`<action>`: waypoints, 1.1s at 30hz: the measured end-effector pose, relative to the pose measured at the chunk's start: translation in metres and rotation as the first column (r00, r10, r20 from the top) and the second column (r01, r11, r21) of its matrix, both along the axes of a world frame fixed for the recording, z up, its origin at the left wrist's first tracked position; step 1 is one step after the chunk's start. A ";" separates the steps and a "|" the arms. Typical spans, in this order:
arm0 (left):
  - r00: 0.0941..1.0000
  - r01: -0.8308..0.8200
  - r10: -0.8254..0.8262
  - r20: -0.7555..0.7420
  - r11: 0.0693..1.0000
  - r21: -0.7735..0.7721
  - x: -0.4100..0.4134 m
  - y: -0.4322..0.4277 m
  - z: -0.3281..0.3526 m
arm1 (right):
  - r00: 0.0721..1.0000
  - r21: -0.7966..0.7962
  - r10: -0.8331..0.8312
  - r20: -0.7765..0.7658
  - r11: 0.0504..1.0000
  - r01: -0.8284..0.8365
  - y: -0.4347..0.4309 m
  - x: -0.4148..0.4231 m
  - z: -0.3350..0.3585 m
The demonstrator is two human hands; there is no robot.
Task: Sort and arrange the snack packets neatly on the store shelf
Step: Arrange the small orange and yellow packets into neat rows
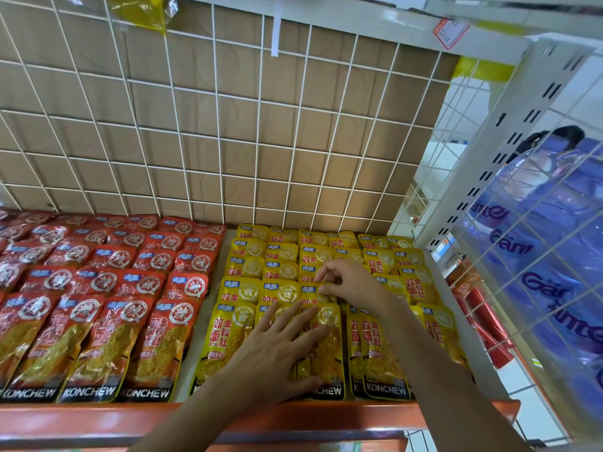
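Shelf [98, 415] packed; left hand [277, 347] flat on yellow packets [378, 347], right hand [349, 282] pinching one packet [315, 293] — tugged hard, could skew neighbouring rows.

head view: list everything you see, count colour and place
red snack packets: dozens, red, overlapping rows on the shelf's left half
yellow snack packets: dozens, yellow, overlapping rows on the right half
shelf: one, orange front lip, under the packets
wire grid panel: one, white, upright behind the packets
cardboard: brown, behind the grid
price tag: one, red and white, upper shelf edge, top right
yellow bag: one, top left, cut off by the frame
blue wrapped packs: count unclear, blue, behind the right wire side
left hand: one, flat on front-row yellow packets
right hand: one, pinches a yellow packet one row back
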State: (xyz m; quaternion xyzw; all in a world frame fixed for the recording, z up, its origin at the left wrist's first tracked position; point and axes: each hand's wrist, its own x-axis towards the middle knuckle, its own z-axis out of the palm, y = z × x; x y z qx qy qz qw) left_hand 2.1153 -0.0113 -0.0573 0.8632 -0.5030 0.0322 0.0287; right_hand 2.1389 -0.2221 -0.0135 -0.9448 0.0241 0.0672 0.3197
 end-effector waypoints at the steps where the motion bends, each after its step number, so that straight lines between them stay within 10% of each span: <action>1: 1.000 0.001 -0.001 0.000 1.000 -0.001 0.000 0.000 0.000 | 1.000 0.002 -0.003 0.006 1.000 0.003 0.000 0.000 0.000; 33: 0.998 0.023 -0.025 0.054 0.999 0.042 0.000 -0.004 0.003 | 0.994 0.038 -0.078 0.077 0.996 0.075 0.001 -0.003 -0.008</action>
